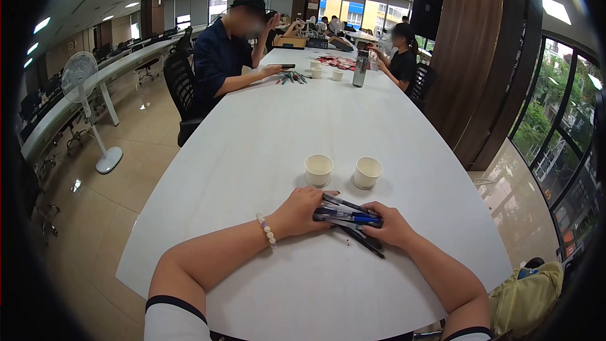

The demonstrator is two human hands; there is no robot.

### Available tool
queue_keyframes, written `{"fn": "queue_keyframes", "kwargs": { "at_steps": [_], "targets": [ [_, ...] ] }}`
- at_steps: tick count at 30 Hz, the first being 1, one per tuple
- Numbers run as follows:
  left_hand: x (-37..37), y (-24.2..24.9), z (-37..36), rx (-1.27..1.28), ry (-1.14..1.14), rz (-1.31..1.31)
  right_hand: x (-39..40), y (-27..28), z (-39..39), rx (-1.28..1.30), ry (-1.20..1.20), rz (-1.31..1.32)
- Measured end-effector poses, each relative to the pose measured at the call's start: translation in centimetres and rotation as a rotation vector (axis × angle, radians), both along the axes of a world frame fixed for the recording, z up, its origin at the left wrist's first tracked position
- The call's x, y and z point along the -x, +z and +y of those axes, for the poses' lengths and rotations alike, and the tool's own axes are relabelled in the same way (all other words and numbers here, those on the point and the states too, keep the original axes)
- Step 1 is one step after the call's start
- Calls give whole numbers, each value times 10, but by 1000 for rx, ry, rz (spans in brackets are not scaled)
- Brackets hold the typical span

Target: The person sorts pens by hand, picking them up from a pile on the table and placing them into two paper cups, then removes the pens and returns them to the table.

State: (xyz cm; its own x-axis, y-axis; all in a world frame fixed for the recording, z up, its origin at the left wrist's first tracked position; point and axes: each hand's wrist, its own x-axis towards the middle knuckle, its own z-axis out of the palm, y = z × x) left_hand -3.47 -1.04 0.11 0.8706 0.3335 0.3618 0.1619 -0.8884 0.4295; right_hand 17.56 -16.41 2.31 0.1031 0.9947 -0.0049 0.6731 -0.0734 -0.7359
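Note:
A bundle of pens (351, 217), mostly black and clear with some blue, lies across the space between my two hands, low over the white table (252, 145). My left hand (302, 210), a beaded bracelet at its wrist, is closed round one end of the bundle. The other end is gripped by my right hand (390, 225). Below the bundle, black pens (368, 244) stick out toward me; how far they run under it is hidden. Just beyond my hands stand two white paper cups, the left cup (318, 170) and the right cup (367, 173), upright and apart.
At the far left of the table sits a person in a dark shirt (218, 57), near a pile of pens (291, 77). Opposite is another person in black (402, 63). A grey bottle (360, 69) and red packets (336, 62) are there too. A fan (81, 79) stands left.

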Motion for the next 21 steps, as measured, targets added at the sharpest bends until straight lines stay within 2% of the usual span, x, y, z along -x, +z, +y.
{"fn": "queue_keyframes", "kwargs": {
  "at_steps": [1,5,7,11,13,14,16,21],
  "targets": [
    [0,-3,1,-74,-17,-95,-5,-3,0,-2,-3,21],
    [4,-5,6,-116,102,-119,-17,-12,0,-48,-16,-6],
    [4,-7,10,-29,111,-24,-22,-22,-1,-208,-2,-197],
    [5,-9,11,-68,73,58,-18,-17,-5,-227,77,-280],
    [5,-11,12,-31,51,53,-12,-17,-8,-268,114,-471],
    [5,-10,12,-32,52,53,-7,-14,-11,-270,114,-471],
    [5,-8,10,37,50,67,5,-7,-18,-157,152,-726],
    [7,-7,10,146,-1,55,-4,0,-19,-110,130,-571]
  ]
}}
